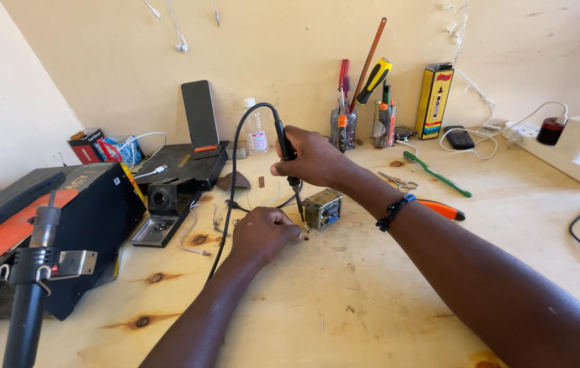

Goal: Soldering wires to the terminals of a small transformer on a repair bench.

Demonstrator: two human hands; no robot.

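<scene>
My right hand (314,160) grips a black soldering iron (283,146) with its tip pointing down towards the wooden bench (344,300). The iron's black cord (235,170) loops up and runs down to the left. My left hand (262,232) is closed, pressing a small part on the bench right under the iron's tip; the part itself is hidden by the fingers. Just right of the tip sits a small metal box-shaped component (322,208).
A black soldering station (65,218) with a hot-air handle (31,286) stands at left, beside an iron stand (160,211). Screwdrivers in a holder (344,126), a green toothbrush (436,175), scissors (399,181), orange-handled pliers (443,210) and a white power strip (576,160) lie behind and right.
</scene>
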